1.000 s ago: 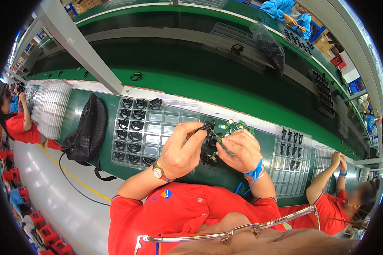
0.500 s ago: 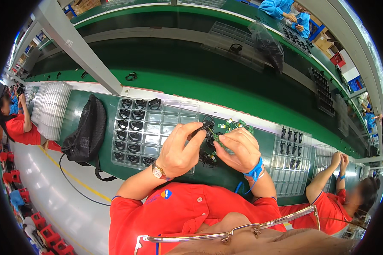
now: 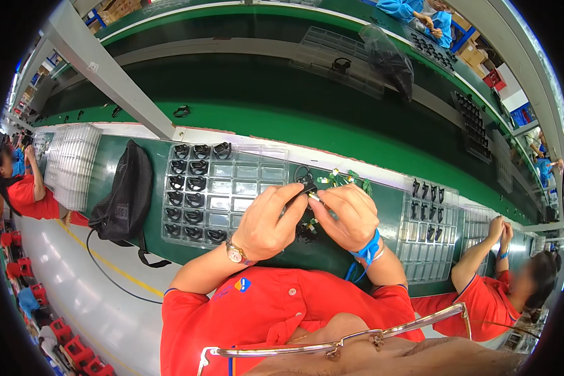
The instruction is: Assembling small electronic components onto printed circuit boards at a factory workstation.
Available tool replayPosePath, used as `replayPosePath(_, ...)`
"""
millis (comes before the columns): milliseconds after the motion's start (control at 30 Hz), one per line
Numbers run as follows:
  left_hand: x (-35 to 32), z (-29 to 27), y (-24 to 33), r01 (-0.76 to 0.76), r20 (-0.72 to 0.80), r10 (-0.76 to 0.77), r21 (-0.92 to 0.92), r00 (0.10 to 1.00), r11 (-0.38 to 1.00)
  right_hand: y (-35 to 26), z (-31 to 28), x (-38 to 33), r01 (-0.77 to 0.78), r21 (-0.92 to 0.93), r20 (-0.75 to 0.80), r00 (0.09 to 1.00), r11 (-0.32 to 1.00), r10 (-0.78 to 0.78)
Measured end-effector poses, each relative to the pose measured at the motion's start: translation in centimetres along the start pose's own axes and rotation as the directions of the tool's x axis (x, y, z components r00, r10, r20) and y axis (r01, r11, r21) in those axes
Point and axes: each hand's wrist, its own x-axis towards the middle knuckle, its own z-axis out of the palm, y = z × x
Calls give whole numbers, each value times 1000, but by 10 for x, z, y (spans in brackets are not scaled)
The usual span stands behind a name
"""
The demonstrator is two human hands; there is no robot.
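Note:
My left hand (image 3: 271, 220), with a watch on its wrist, pinches a small black part with a looped cable (image 3: 304, 175) between thumb and forefinger. My right hand (image 3: 349, 218), with a blue band at its wrist, is closed in a pinch on a small pale-ended piece (image 3: 314, 196), whose exact kind is too small to tell. The fingertips of both hands nearly meet, and the pale piece is right at the black part. Behind the right fingers lie several green wired pieces (image 3: 351, 177) with pale ends. Small dark bits (image 3: 307, 229) lie partly hidden between the hands.
A clear compartment tray (image 3: 247, 170) to the left holds several black coiled parts. Another clear tray (image 3: 420, 254) stands on the right, near a co-worker's hands (image 3: 500, 230). A black bag (image 3: 126, 194) lies far left. Beyond the white ledge runs a green conveyor (image 3: 263, 119).
My right hand has moved left, bringing its fingertips up to the black part. A pale-ended piece now shows at its fingertips. My left hand keeps its hold on the black part.

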Motion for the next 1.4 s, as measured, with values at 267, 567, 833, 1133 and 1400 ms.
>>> replayPosePath(267,1,4,-5,31,-28,-33,-83,999,996,-3,5,-1,-52,61,59,997,997,49)
replayPosePath(567,0,0,-4,27,-22,-28,-45,999,999,-9,0,-2,-103,59,47,994,993,100)
replayPosePath(833,1,0,-4,30,-15,-31,-37,999,999,-12,-1,1,-95,-32,34,995,995,96)
replayPosePath(1133,0,5,-3,19,-8,-20,-36,1000,999,-14,0,-4,-80,-76,114,990,994,88)
replayPosePath(1400,2,2,-5,30,-25,-31,-43,999,999,-4,-5,-1,-40,-6,197,980,999,41)
